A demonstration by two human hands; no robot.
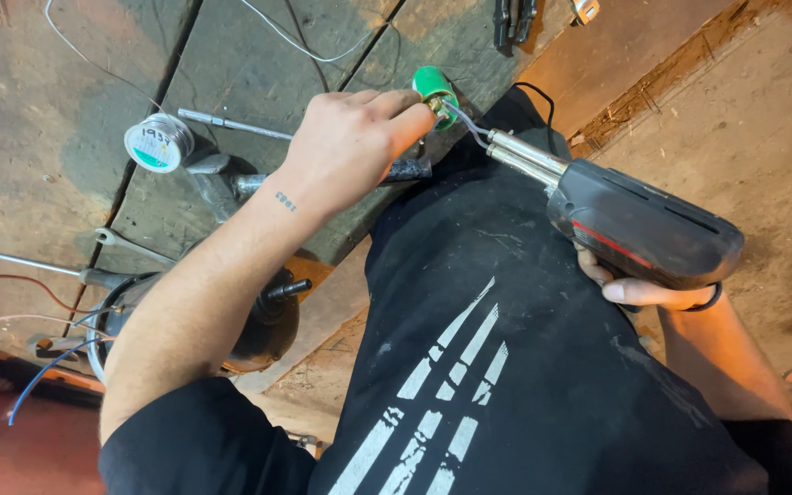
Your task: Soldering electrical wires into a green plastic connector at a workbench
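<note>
My left hand [350, 147] pinches a small green cylindrical part [434, 90] with a brass end, held just past my knee. My right hand [645, 291] grips the handle of a dark grey soldering gun [643, 225] with a red stripe. Its two metal prongs [524, 156] and wire tip reach up-left and touch the brass end of the green part. Most of my right hand is hidden under the gun body. My leg in black cloth with white stripes [469, 348] fills the lower middle.
A spool of solder wire [159, 142] lies on the dark wooden boards [258, 64], beside a thin metal rod [231, 124], a spanner [130, 243] and a screwdriver [38, 266]. A black round motor-like object [263, 321] with wires sits lower left. Bare concrete floor [763, 119] lies right.
</note>
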